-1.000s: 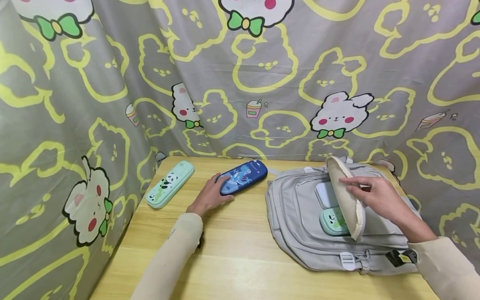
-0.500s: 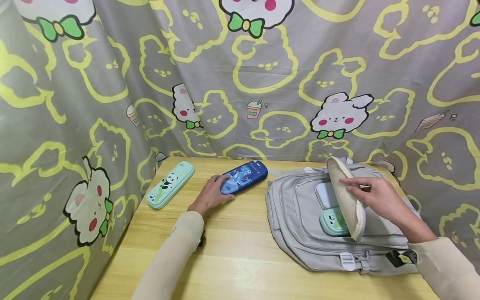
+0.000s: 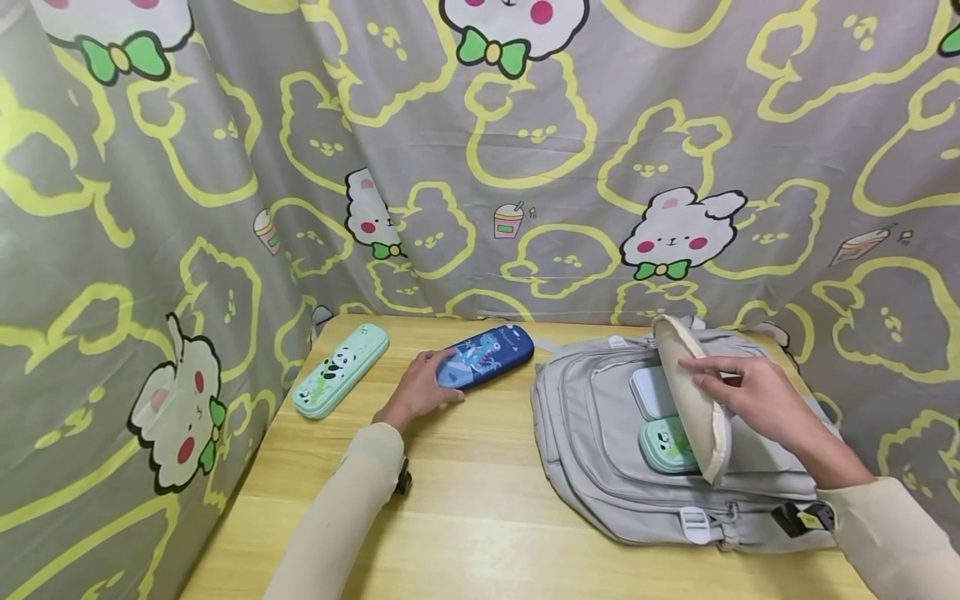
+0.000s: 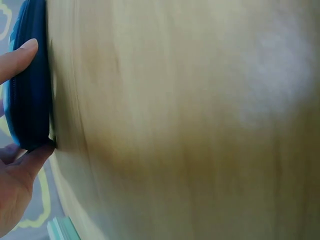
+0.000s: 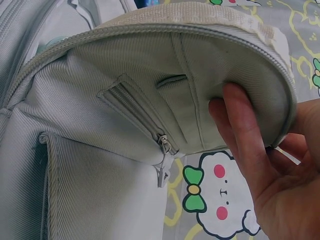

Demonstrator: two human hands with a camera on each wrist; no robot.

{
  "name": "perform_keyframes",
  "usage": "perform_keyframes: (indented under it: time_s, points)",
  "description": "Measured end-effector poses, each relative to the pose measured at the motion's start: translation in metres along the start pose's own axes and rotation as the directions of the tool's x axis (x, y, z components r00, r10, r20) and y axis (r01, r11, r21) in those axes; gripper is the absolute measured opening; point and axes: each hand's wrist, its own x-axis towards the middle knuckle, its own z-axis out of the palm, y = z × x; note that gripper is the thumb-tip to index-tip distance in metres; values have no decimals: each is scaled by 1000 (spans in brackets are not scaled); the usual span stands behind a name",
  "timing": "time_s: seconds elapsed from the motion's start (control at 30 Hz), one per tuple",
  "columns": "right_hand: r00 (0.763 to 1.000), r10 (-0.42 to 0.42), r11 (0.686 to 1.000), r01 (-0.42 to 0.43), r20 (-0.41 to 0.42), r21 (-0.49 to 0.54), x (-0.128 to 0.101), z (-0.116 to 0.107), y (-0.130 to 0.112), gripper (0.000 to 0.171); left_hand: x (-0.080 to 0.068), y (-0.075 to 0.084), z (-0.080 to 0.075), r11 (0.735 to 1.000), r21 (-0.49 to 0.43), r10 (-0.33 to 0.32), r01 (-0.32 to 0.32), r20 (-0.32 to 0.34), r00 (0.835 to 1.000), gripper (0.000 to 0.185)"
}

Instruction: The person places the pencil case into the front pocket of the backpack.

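Note:
A dark blue pencil case with a dinosaur print lies on the table. My left hand grips its near end; in the left wrist view the thumb presses one side and fingers reach round its end. On the right lies a grey backpack. My right hand holds up the backpack's flap, fingers on its grey lining in the right wrist view. Beside the flap a mint panda case and a pale, light-coloured case show in the backpack, partly covered.
A mint green panda pencil case lies at the table's left, slanting. The wooden table spans the foreground. A grey curtain with yellow outlines and rabbits hangs behind and at both sides. A white buckle sits on the backpack's near edge.
The blue pencil case has shifted very slightly left, and my left fingers now lie closer round its near end. My right hand and the flap have stayed in place.

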Motion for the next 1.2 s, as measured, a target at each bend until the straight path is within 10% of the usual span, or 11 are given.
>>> perform_keyframes:
  time_s: [1.2]
  points:
    - [1000, 10, 1000, -9, 14, -4, 2, 1, 0, 30, -15, 23, -25, 996, -16, 92, -92, 24, 995, 89]
